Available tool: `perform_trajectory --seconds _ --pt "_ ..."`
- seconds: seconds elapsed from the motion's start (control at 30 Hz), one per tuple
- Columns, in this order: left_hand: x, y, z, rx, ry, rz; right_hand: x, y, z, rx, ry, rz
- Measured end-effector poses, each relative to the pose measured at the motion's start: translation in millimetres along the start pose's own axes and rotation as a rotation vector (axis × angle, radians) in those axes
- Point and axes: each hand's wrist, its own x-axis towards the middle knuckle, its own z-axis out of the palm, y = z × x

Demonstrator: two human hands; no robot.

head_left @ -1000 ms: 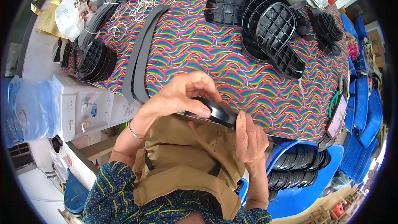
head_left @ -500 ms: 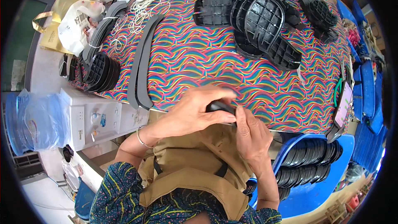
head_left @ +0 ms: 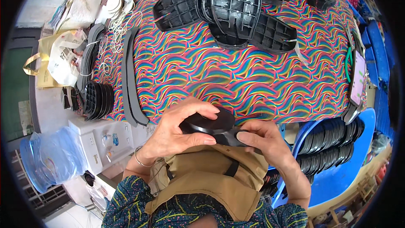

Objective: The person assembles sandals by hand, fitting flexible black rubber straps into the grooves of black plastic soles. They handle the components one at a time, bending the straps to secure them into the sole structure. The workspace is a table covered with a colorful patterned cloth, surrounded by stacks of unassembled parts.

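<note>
The left hand (head_left: 171,131) grips one end of a black shoe sole (head_left: 207,123), fingers over and thumb below. The right hand (head_left: 270,138) pinches the other end. Holding both ends probably keeps it steady. It is by the near edge of the bright cloth (head_left: 249,78), just over the tan apron (head_left: 202,175). More black soles (head_left: 237,2) lie piled on the far side, maybe to leave room.
</note>
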Motion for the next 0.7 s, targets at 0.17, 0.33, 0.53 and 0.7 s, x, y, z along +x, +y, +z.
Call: perform_trajectory --seconds 0.17,0.33,0.53,0.7 --pt "-3.3 -12.6 0.5 0.049 0.034 0.105 -27.3 -27.8 16.8 -0.897 0.177 -0.896" --pt "-4.1 -20.2 -2.0 -0.005 0.051 0.108 -11.6 -19.9 5.0 -0.741 0.275 -0.733" --pt "1.5 -23.2 -5.3 -0.058 0.042 0.086 8.9 -6.2 -2.4 -0.464 0.281 -0.486" --pt "4.0 -23.9 -7.2 -0.040 0.037 0.076 20.2 -3.8 -1.0 -0.453 0.303 -0.440"
